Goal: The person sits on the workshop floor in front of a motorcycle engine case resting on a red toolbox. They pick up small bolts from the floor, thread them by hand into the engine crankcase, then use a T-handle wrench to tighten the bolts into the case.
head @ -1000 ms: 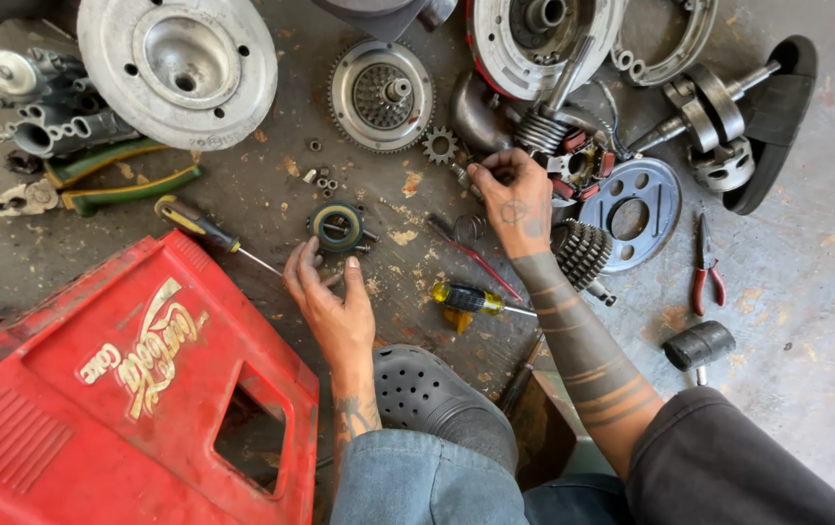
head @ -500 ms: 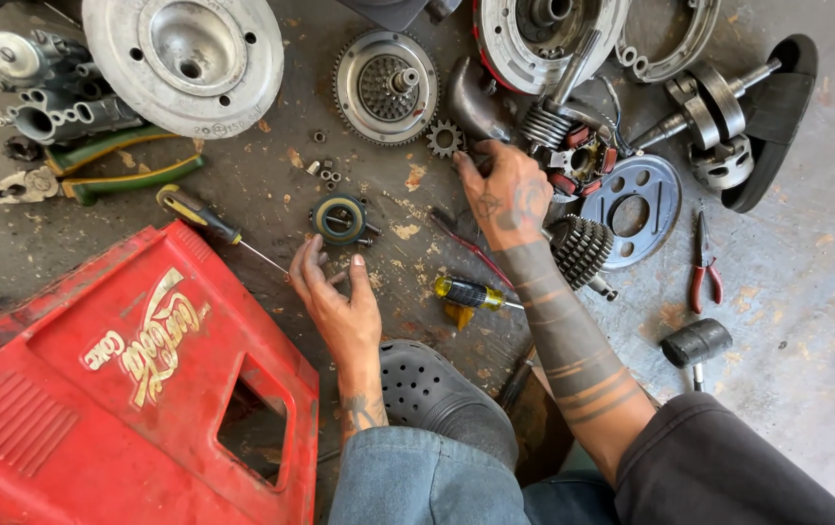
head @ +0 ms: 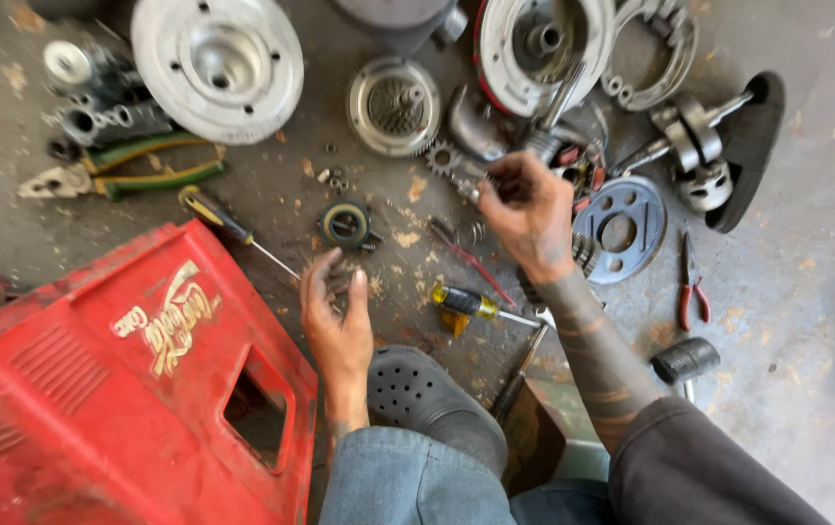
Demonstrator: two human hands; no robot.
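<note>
Head view: left hand (head: 337,313) curls its fingers around a small dark part beside the red crate (head: 96,389), while right hand (head: 526,206) pinches a small metal piece near the gear (head: 442,157) on the floor (head: 806,321).

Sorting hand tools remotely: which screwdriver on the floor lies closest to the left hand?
The one with the black-and-yellow handle and long thin shaft, its tip ending just beside the left hand. The stubby yellow-and-black screwdriver lies farther off, below the right hand.
</note>
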